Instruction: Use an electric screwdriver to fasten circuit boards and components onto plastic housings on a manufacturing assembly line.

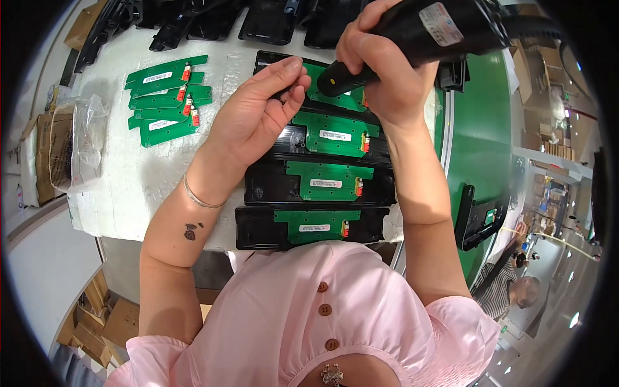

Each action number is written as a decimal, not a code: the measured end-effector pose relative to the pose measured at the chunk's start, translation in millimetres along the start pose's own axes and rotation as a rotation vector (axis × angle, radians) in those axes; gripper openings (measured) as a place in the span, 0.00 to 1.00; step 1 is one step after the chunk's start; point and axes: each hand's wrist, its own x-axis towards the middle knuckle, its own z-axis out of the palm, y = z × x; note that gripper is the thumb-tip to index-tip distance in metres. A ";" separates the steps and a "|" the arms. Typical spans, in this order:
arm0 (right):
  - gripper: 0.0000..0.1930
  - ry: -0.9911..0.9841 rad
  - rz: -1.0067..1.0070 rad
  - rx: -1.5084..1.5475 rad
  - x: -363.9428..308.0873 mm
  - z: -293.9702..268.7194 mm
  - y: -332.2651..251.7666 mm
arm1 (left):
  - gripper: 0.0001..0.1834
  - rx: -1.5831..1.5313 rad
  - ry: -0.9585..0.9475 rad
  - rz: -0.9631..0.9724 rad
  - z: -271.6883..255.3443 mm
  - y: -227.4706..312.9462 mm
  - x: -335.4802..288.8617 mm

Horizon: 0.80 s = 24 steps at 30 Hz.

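Closed around a black tool [425, 32], the right hand [396, 71] grips it at the far side of the table, while the left hand [277, 93] has thumb and fingertips drawn together; whether something small sits between them I cannot tell.

At the left edge of the table [106, 213] stands a cardboard box [44, 155], with a crinkled, see-through plastic bag [89, 145] beside it. Rightward, four loose green boards [171, 132] overlap in an uneven fan, well apart from the trays. Between them and the trays runs a strip of rough white covering, room that the left forearm partly crosses. Along the far edge lie glossy black parts [271, 19], crowded close and limiting space there.

In the middle, four long black trays [255, 227] lie in a column from far to near, with narrow gaps. Each carries a flat green board [332, 182] with stepped edges, a pale label and a small red-and-white connector at its right end. The nearest tray lies close to the table's near edge, just ahead of the pink cloth shirt [322, 309]. The tool's narrow, rounded end overlaps the farthest board in view; contact cannot be told.

Right of the trays, past a pale straight rail [447, 129], spreads a smooth green surface [480, 122], giving broad side room. Another black tray [465, 233] rests near its right edge. Farther right is another person in a striped top [495, 290].
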 end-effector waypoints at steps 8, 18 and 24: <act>0.12 -0.053 -0.253 -0.205 -0.8 -8.0 0.6 | 0.08 -0.012 -0.039 -0.054 10.9 -15.2 -6.4; 0.18 -0.263 -0.370 0.152 -63.6 -24.0 -80.8 | 0.08 0.029 -0.082 -0.270 23.5 -37.7 -28.7; 0.13 -0.155 -0.352 0.184 -76.9 -21.9 -80.9 | 0.08 -0.041 -0.059 -0.364 27.1 -43.4 -35.5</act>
